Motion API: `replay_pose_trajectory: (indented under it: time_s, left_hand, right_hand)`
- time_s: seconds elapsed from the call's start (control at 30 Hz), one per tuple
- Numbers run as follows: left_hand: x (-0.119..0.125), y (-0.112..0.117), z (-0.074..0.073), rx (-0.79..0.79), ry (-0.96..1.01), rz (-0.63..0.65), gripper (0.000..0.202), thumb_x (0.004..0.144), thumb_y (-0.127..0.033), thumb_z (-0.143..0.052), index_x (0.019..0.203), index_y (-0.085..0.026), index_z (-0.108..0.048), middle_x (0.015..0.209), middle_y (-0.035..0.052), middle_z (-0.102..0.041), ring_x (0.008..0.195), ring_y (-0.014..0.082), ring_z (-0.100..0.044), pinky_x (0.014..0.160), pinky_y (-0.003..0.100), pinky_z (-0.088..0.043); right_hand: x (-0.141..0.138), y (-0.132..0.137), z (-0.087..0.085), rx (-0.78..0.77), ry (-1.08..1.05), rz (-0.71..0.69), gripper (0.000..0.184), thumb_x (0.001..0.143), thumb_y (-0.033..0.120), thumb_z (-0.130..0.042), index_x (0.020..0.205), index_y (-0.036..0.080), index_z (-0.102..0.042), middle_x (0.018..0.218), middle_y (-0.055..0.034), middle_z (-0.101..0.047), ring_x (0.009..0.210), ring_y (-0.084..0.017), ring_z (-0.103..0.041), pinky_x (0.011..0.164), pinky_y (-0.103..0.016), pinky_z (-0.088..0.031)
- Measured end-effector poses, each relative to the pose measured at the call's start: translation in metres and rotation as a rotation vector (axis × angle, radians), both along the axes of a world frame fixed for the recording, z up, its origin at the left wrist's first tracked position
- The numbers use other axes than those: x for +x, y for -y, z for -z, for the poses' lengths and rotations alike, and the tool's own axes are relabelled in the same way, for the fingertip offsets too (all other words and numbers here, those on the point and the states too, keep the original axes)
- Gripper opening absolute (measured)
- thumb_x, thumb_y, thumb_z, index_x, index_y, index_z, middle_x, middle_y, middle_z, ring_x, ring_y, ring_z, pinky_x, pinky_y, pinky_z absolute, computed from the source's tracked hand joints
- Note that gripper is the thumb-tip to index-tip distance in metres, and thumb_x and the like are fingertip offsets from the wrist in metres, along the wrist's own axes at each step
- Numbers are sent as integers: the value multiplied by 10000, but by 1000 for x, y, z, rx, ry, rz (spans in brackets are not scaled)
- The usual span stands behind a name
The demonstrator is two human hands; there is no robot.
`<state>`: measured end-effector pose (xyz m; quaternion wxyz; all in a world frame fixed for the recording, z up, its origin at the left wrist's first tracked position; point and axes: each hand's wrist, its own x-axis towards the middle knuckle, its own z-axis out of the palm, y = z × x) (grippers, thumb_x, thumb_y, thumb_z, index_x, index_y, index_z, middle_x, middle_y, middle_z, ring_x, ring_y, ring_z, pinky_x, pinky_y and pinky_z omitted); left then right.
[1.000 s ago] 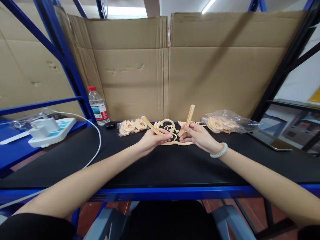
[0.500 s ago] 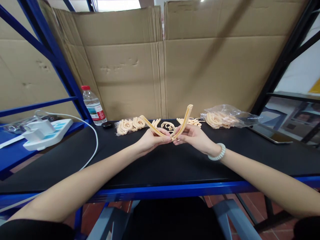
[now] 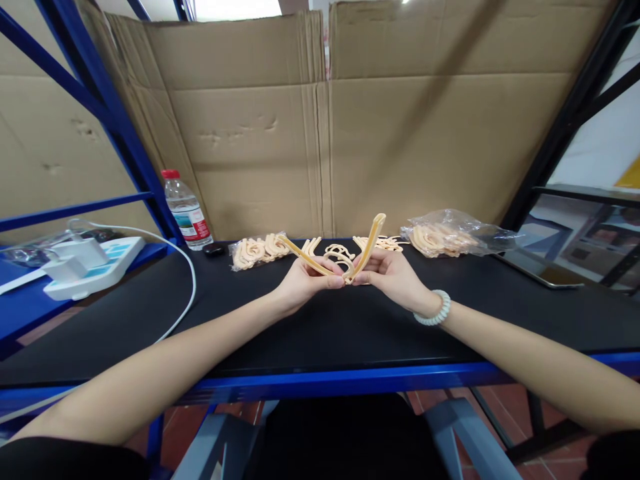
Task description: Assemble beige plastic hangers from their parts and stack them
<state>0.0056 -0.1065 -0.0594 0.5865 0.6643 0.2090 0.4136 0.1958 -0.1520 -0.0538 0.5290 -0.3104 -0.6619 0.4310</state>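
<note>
My left hand (image 3: 305,285) pinches a pale, wood-coloured curved strip (image 3: 306,257) between thumb and fingers. In my right hand (image 3: 393,277) is a second, similar strip (image 3: 371,241), its upper end standing higher than the other's. The lower ends meet between my fingertips in a V; whether they are joined there I cannot tell. Right behind the hands lie some curled pale pieces (image 3: 339,252) on the black tabletop (image 3: 320,333), partly covered by the strips and fingers. A beaded or coiled light bracelet (image 3: 434,309) circles my right wrist.
Bagged pale pieces (image 3: 259,252) lie left of centre, with another plastic bag (image 3: 443,233) of them at the right. More loose pieces (image 3: 390,243) are at the back. A water bottle (image 3: 186,210), a power strip (image 3: 97,267), a white cable (image 3: 193,287) and a tablet-like slab (image 3: 540,270) flank them.
The right-hand strip's upper end has dipped slightly and its broad face shows more. Both hands have shifted only a little and keep their hold.
</note>
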Motion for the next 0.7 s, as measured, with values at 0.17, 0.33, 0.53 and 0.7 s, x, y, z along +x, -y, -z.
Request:
replay_pose_trajectory:
  time_s: [0.17,0.33,0.53,0.7]
  left_hand:
    - [6,7,4,-55,53,-123,215,575,-207,-818,729,-128,-690,723,39,-696,732,172,-661,768,323,-520]
    - [10,14,3,-66,139,-135,223,592,-221,-816,725,-120,-668,717,27,-692,723,165,-671,790,327,-535]
    - [11,17,2,-136,188,-99,226,603,-208,-814,713,-120,-639,726,28,-703,755,169,-680,808,334,-532]
    - [11,16,1,-158,160,-116,250,593,-216,-822,733,-107,-646,764,51,-712,776,174,-683,810,326,-535]
  right_hand:
    - [-4,0,4,42,11,81,181,673,239,-738,815,181,-643,818,-28,-687,797,-182,-670,799,-367,-565]
    - [-9,0,7,51,-52,139,223,666,266,-742,833,182,-620,828,-38,-683,802,-192,-668,779,-378,-569]
    - [-12,-1,10,80,-100,176,244,671,302,-755,795,176,-586,703,-16,-646,690,-168,-651,686,-346,-584]
    - [-13,-1,10,5,-109,205,315,636,334,-785,811,160,-589,726,-25,-648,657,-159,-646,654,-333,-580]
